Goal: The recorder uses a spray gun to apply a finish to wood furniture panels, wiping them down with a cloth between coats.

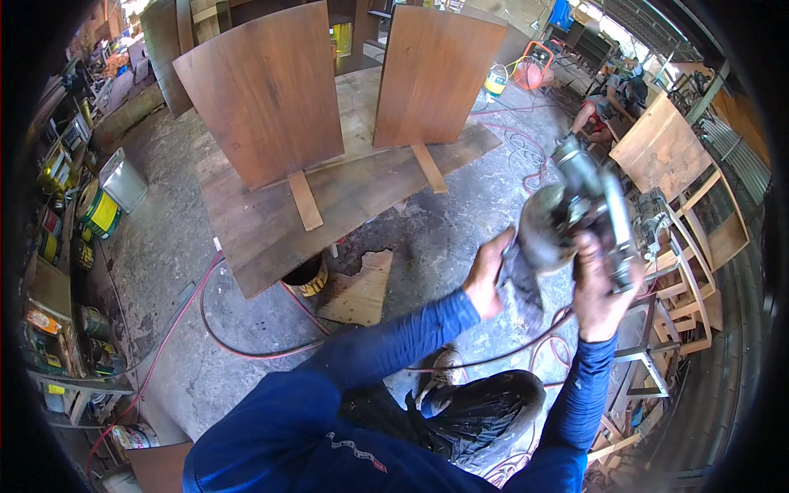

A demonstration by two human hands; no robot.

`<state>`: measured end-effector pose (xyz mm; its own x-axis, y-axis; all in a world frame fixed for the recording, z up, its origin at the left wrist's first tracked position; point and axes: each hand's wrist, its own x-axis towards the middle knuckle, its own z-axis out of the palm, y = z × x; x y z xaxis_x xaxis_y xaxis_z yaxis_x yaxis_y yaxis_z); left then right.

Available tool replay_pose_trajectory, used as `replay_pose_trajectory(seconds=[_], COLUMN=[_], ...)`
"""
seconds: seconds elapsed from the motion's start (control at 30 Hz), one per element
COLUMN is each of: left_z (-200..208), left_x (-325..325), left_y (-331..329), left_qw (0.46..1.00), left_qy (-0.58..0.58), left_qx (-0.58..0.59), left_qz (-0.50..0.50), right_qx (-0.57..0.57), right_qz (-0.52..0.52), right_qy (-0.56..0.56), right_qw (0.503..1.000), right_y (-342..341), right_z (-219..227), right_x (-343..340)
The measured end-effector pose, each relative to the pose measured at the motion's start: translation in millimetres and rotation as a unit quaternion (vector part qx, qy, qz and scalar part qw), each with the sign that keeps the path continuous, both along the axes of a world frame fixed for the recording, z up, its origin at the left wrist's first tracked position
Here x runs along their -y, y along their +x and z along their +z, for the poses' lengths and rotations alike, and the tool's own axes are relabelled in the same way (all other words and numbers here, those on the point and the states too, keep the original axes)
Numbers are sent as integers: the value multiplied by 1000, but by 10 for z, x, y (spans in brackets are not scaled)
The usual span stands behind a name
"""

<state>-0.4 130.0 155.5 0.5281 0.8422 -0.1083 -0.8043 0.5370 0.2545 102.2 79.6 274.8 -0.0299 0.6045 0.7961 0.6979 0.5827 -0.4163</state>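
Between two and three o'clock of the view, I note the spray gun (585, 182), motion-blurred, above the grey floor (460, 222). Right hand (606, 297): fingers wrapped round the gun, thumb up on its near side. Left hand (486, 275): beside a grey cloth (523, 283) under the cup (542, 234); cannot tell whether its fingers pinch the cloth or lie spread behind it.

Axis: gun runs lengthwise roughly eleven to five o'clock; cup sits on its eight o'clock side. Nozzle direction unclear.

Progress, my judgement: the left board (259, 99), at eleven, and right board (440, 78), just past twelve, look evenly brown, so probably coated on the faces I see; backs hidden. Cup handling seems unfinished, cloth still close by. Pale panel (657, 152) at two looks uncoated; whether it belongs to this work, cannot tell.
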Motion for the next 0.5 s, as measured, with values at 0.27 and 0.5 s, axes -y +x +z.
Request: replay_pose_trajectory(seconds=[0.27, 0.5], left_z=[-907, 106], left_x=[535, -573], left_y=[333, 351], left_qw=[985, 998], left_qy=[-128, 63], left_qx=[89, 19], left_qz=[-69, -11], right_qx=[124, -146], right_qz=[44, 2], right_qy=[-206, 2], right_qw=[970, 989], right_y=[91, 264], right_z=[-390, 151], right_x=[160, -187])
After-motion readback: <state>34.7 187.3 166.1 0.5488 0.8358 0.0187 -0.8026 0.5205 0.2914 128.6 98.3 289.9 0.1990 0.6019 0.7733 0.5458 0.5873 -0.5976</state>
